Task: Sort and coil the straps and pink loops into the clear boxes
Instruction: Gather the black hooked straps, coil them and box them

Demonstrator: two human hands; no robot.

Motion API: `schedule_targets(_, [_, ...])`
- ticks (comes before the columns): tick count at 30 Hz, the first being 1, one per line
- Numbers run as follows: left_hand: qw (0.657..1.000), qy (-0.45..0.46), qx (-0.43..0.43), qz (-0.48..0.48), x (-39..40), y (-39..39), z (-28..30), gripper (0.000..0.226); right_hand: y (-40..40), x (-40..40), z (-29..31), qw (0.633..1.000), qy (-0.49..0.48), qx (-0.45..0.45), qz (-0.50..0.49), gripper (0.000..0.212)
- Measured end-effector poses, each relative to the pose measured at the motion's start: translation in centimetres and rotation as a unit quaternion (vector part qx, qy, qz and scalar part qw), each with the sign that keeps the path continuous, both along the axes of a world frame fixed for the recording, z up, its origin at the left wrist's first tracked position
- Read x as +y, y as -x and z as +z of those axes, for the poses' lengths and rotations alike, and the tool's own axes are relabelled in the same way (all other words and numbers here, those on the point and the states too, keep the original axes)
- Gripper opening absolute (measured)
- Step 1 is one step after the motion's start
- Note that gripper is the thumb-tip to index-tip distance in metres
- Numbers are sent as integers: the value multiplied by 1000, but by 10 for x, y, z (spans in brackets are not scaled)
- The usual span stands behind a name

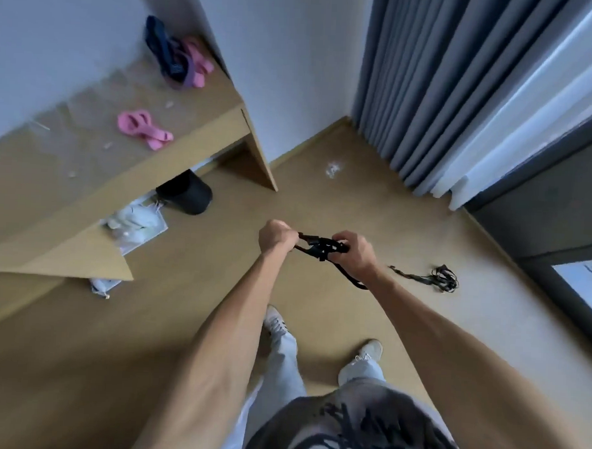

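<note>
Head view is showing the wooden surface (pixel 86 167) carrying pink loops (pixel 143 128) and, further back, what is probably a mixed pile of dark and pink bands (pixel 179 61), blurred by motion, while a person is standing over the floor (pixel 323 198) with a black strap (pixel 320 247) stretched between both fists. Left hand (pixel 276 237) is gripping one end with fingers curled tight, and right hand (pixel 354 252) is clutching the bunched middle, its tail hanging below the wrist. Coiling it well is probably going to mean keeping even tension and winding neat, equal turns around one hand before walking it over.
</note>
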State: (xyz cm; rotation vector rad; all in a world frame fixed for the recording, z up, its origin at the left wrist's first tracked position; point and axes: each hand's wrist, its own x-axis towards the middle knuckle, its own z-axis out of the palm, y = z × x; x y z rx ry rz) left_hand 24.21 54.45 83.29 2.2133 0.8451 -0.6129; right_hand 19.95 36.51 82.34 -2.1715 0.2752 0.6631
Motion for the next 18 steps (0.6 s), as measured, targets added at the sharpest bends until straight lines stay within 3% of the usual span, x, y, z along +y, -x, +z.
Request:
schedule_targets(9, [982, -30, -173, 70, 239, -30, 61, 21, -66, 242, 55, 987, 27, -68, 145, 45])
schedule_targets(13, [962, 13, -248, 110, 309, -36, 80, 20, -88, 311, 65, 982, 26, -66, 177, 56])
schedule_targets(18, [941, 13, -312, 129, 378, -57, 87, 20, -122, 383, 68, 978, 2, -67, 196, 51])
